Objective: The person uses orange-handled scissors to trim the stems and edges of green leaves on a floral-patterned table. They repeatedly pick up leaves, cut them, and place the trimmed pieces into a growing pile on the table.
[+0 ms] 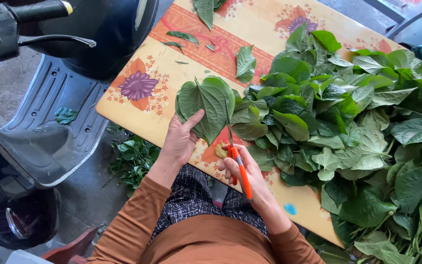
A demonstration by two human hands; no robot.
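Our right hand (242, 168) is closed around orange-handled scissors (238, 166), blades up; left hand (181, 139) pinches a stack of betel leaves (206, 105) at the table's (137, 105) near edge. Leaves look light, floppy, tear-prone (best held near the stems).

Smooth, veined leaf (206, 105) in the left hand (179, 142), faintly waxy on its face. Scissors (238, 164) in the right hand (242, 168): glossy orange plastic handles, thin dull metal blades. The worktop (142, 78) looks like slick printed laminate, floral and shiny. Leaf pile (348, 127) covering its right side is matt to lightly glossy. Sleeves (133, 222) are soft, matt knit cloth.
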